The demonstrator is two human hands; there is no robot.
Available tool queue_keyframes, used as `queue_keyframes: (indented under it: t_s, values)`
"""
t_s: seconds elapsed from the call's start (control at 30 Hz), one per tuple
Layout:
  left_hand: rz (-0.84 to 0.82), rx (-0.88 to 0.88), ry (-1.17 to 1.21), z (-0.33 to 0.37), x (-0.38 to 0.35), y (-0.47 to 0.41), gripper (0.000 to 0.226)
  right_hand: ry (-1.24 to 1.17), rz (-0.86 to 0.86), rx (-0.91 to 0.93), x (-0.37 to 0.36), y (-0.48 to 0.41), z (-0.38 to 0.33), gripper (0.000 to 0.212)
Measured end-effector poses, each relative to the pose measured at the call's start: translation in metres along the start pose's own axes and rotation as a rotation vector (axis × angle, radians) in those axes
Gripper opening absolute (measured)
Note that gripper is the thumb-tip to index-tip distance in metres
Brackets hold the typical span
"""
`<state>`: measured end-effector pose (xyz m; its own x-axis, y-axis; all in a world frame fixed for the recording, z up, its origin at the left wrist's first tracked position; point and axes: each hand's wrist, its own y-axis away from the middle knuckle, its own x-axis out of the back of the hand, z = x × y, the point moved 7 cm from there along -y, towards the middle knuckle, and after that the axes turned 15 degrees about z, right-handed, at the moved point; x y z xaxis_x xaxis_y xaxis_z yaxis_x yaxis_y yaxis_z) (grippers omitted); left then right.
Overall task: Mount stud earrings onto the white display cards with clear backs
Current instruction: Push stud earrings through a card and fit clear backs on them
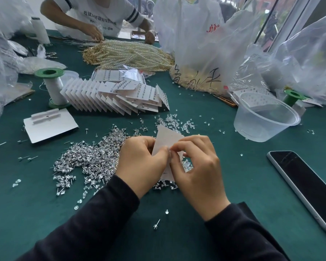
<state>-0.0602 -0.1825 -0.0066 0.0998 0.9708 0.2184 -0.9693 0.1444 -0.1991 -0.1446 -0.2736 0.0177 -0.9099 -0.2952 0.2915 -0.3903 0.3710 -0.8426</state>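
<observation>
Now: Card Being Held Over the Studs

Broadly, a green table (233, 194) is carrying everything. Clear bags (196, 34) are crowding its far and right sides. A heap of pearls (128, 53) is lying at the far end, where a second person (94, 16) is reaching both hands into it. A phone (307, 187) is lying face up at the right edge with its screen dark, and a clear tub (265, 119) is sitting just beyond it. Left of centre, a fanned row of cards (117, 97) already filled with earrings is leaning beside a green-capped spool (53, 85). A wide heap of studs (90, 159) is spreading under and to the left of the hands. A smaller scatter of backs (175, 122) is lying just past them.

The left hand (141, 162) is curling its fingers round the left edge of a white card (167, 140) and gripping it. The card is standing tilted above the table, over the right fringe of the studs. The right hand (198, 166) is pinching thumb and forefinger together on the card's face near its middle, with its other fingers loosely bent. Whether those fingertips are also holding anything smaller is too fine to tell. Nearer the body, between the dark sleeves, a lone back (166, 211) and a lone stud (156, 224) are lying apart on the cloth.
</observation>
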Motion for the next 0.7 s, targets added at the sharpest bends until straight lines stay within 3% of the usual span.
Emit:
queue_keyframes:
  t_s: [0.3, 0.4, 0.47, 0.53, 0.6, 0.63, 0.7]
  values:
    - [-0.005, 0.099, 0.149, -0.004, 0.000, -0.002, 0.039, -0.083, -0.022, -0.026, -0.001, 0.000, -0.001, 0.016]
    - [-0.167, 0.206, 0.299, -0.003, -0.006, -0.003, 0.050, -0.233, -0.022, -0.189, 0.002, -0.002, 0.007, 0.006]
    - [-0.252, 0.295, 0.354, -0.001, -0.007, -0.004, 0.050, -0.338, -0.021, -0.365, 0.003, -0.003, 0.019, 0.013]
    - [-0.164, 0.181, 0.184, -0.003, 0.003, -0.014, 0.036, -0.393, -0.010, -0.503, 0.005, -0.003, 0.029, 0.018]
    - [0.002, -0.127, -0.227, -0.001, 0.019, -0.027, 0.014, -0.426, 0.026, -0.674, 0.007, 0.000, 0.043, 0.019]
    - [0.026, -0.243, -0.388, 0.002, 0.021, -0.029, 0.013, -0.454, 0.053, -0.768, 0.009, 0.002, 0.049, 0.020]
    - [-0.066, -0.300, -0.544, -0.005, 0.015, -0.029, 0.024, -0.530, 0.070, -0.939, 0.008, 0.006, 0.057, 0.019]
